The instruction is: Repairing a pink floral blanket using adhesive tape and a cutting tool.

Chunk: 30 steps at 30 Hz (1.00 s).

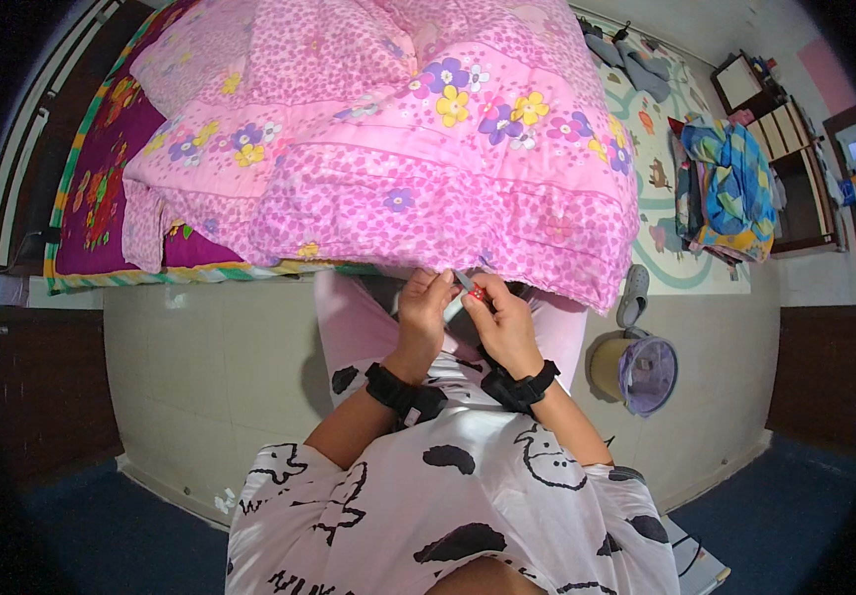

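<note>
My right hand (502, 315) is closed around a small tool (467, 284) with a grey metal part and a red part; its exact kind is too small to make out. The metal end points up and left, close to the fingertips of my left hand (426, 309). Those left fingers are bent and pressed together, and whatever they hold, if anything, is hidden. Both hands meet over my lap, right at the front hem of a pink flowered quilt (368, 188). Each wrist wears a black strap with a small box.
Under the quilt lies a bed with a purple patterned sheet (111, 193). To the right stand a lined bin (646, 375) and a grey clog (633, 296). Farther back, a pile of folded cloth (731, 188) rests on a patterned mat (661, 213), beside wooden furniture (800, 178).
</note>
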Motion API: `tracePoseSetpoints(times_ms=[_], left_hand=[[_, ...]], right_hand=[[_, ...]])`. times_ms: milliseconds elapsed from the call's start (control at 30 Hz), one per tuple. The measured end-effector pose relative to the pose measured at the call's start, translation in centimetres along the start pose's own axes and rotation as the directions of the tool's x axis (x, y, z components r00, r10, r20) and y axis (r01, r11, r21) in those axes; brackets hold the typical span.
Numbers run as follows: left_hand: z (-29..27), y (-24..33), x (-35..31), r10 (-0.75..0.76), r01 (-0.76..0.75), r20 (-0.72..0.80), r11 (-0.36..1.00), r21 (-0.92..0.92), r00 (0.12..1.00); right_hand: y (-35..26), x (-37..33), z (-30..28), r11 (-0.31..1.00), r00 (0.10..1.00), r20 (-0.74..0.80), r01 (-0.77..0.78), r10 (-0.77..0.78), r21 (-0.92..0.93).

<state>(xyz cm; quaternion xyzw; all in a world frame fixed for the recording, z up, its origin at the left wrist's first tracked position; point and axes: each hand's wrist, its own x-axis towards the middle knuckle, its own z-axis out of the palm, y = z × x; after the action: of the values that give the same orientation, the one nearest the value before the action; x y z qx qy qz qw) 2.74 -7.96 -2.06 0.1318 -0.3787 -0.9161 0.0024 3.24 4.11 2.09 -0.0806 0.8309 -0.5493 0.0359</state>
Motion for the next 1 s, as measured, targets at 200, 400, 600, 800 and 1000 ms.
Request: tracePoseSetpoints(times_ms=[200,400,600,800,1000], left_hand=[[-0.4,-0.5,0.2,0.018,-0.019,0.017,1.0,0.003,1.0],[-0.3,-0.5,0.2,0.02,-0.019,-0.01,0.999,0.03,1.0],[0.2,-0.2,0.0,0.03,-0.029,-0.01,0.998,0.047,1.0],[-0.2,-0.3,0.0,0.021,-0.023,0.052,0.999,0.034,0.998],[0.5,0.0,-0.2,-0.01,0.016,-0.057,0.995,0.1,0.998]], right_hand=[[0.0,0.2,0.1,0.999,0.999,0.001,-0.037,0.037,-0.038],[-0.5,0.2,0.2,0.998,0.998,0.005,-0.062,0.063,-0.03],[-0.2,0.3,0.2,0.996,0.997,-0.021,-0.078,0.077,-0.032],[-0.4,0.5,0.5,0.999,0.998,-0.045,-0.037,0.037,-0.014],[1.3,0.9,0.7,0.851,0.97,-0.214,0.014,0.117,0.526]])
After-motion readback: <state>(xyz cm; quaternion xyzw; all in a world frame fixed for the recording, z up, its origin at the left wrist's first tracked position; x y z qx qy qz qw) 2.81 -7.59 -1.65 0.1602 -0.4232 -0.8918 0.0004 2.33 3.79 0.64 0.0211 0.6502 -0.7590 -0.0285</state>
